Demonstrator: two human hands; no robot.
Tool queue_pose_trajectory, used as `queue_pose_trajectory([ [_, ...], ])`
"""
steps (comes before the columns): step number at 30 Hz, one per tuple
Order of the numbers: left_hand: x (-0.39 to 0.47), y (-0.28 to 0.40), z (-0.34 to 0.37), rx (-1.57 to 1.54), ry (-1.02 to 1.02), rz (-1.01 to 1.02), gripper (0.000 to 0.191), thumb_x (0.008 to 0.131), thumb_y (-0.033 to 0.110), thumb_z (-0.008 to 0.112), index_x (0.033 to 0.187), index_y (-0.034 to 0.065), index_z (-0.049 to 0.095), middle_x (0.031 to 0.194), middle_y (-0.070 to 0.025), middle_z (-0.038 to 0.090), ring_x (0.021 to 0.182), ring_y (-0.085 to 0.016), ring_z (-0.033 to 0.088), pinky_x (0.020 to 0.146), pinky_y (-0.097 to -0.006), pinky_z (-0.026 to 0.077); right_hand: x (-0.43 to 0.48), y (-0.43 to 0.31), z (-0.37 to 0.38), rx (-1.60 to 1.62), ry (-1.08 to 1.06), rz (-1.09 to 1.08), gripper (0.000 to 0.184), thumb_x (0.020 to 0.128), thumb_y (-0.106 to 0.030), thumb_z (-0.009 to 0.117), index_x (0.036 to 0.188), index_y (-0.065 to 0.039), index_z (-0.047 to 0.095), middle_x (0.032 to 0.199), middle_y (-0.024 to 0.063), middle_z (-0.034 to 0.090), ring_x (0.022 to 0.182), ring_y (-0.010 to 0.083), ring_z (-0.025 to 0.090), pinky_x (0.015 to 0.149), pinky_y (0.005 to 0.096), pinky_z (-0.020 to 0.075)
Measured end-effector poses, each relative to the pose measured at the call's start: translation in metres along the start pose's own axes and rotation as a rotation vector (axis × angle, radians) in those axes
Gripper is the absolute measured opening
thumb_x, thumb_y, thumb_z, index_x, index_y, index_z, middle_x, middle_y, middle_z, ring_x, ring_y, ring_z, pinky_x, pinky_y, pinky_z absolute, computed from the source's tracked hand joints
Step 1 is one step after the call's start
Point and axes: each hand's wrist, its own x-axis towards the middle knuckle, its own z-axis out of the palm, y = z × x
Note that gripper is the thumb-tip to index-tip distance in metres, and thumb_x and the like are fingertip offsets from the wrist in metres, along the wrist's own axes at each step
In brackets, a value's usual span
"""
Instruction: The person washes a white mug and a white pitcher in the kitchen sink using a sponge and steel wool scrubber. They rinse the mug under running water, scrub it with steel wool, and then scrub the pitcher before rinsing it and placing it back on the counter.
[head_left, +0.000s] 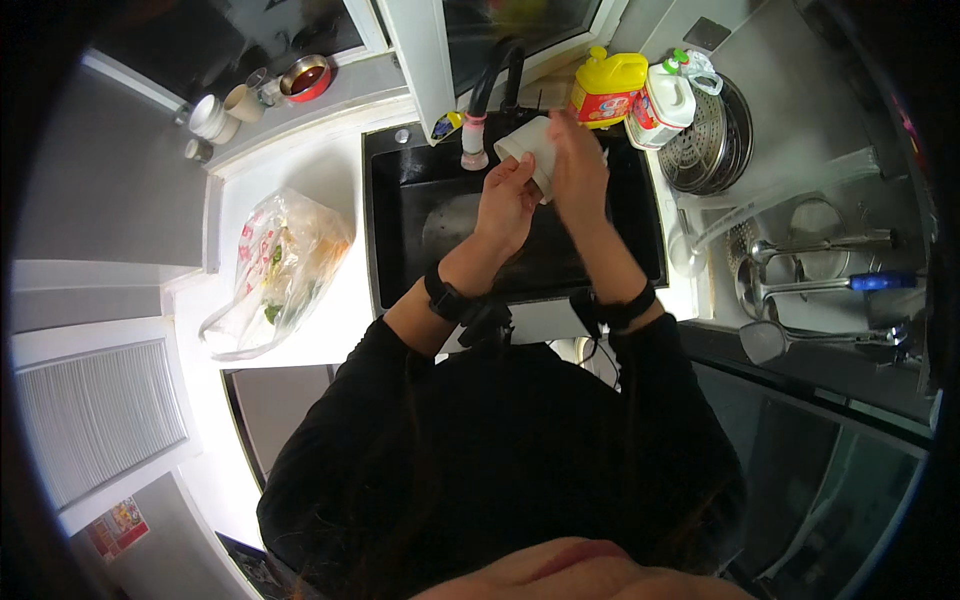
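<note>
Over the black sink basin (420, 262), a pale, cup-like container (534, 150) is tilted between my hands. My left hand (511, 196) grips its rim, with the thumb outside. My right hand (579, 161) lies against its far right side; the fingers are slightly blurred, and whether they grip or only touch it I cannot tell. Just left of the container, the black faucet (486, 82) ends in a pink and clear nozzle (473, 142). The container's bottom is partly hidden behind my right hand.
A plastic bag of food scraps (289, 262) lies on the left counter (337, 330). Yellow (611, 79) and white (661, 109) jugs stand behind the sink at right, beside steamer racks (701, 142). Ladles (795, 285) hang at right. Cups (244, 103) and a red bowl (306, 79) line the sill.
</note>
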Motion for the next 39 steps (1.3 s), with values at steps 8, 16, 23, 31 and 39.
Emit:
queue_pose_trajectory([
  [8,-0.039,0.023,0.003,-0.067,-0.071,0.023,0.024,0.098,0.021,0.052,0.115,0.0049,0.057,0.109,-0.0025,0.062,0.097,-0.013,0.059,0.085,-0.0286,0.047,-0.007,-0.034,0.0,-0.132,0.01,-0.35,0.035,0.088,-0.005,0.049,0.123,-0.007,0.054,0.11,0.0155,0.064,0.105,0.0333,0.06,0.095,0.041,0.0436],
  [16,-0.07,0.046,0.006,0.083,-0.183,0.181,0.027,0.095,0.012,0.054,0.12,0.0021,0.056,0.109,-0.004,0.064,0.098,-0.012,0.061,0.087,-0.0267,0.047,0.045,-0.02,-0.043,0.799,0.17,0.441,0.036,0.094,-0.009,0.051,0.129,-0.006,0.042,0.118,0.0103,0.061,0.106,0.0197,0.059,0.088,0.0298,0.0477],
  [23,-0.076,0.051,0.003,0.311,-0.192,0.285,0.026,0.089,0.001,0.058,0.115,0.0023,0.059,0.1,-0.0014,0.065,0.086,-0.005,0.058,0.075,-0.0204,0.045,0.014,-0.091,-0.028,-0.076,-0.252,-0.468,0.02,0.095,-0.016,0.051,0.109,-0.006,0.062,0.123,0.0095,0.061,0.113,0.0216,0.057,0.098,0.0322,0.0423],
  [31,-0.079,0.054,0.003,0.348,-0.217,0.326,0.018,0.088,0.003,0.06,0.107,0.0022,0.061,0.084,0.0052,0.06,0.07,-0.001,0.05,0.062,-0.0182,0.038,0.008,-0.097,-0.013,0.051,-0.122,-0.165,0.028,0.097,-0.018,0.046,0.116,-0.005,0.061,0.117,0.0136,0.063,0.117,0.0301,0.055,0.1,0.0364,0.0396],
  [39,-0.105,0.069,0.004,0.929,-0.362,0.327,0.01,0.088,0.007,0.061,0.092,-0.0019,0.062,0.067,0.0042,0.053,0.061,-0.004,0.043,0.054,-0.0228,0.037,0.05,-0.068,-0.017,0.443,-0.834,0.335,0.02,0.093,-0.014,0.05,0.092,-0.002,0.066,0.094,0.0073,0.069,0.091,0.0175,0.065,0.08,0.0268,0.0487],
])
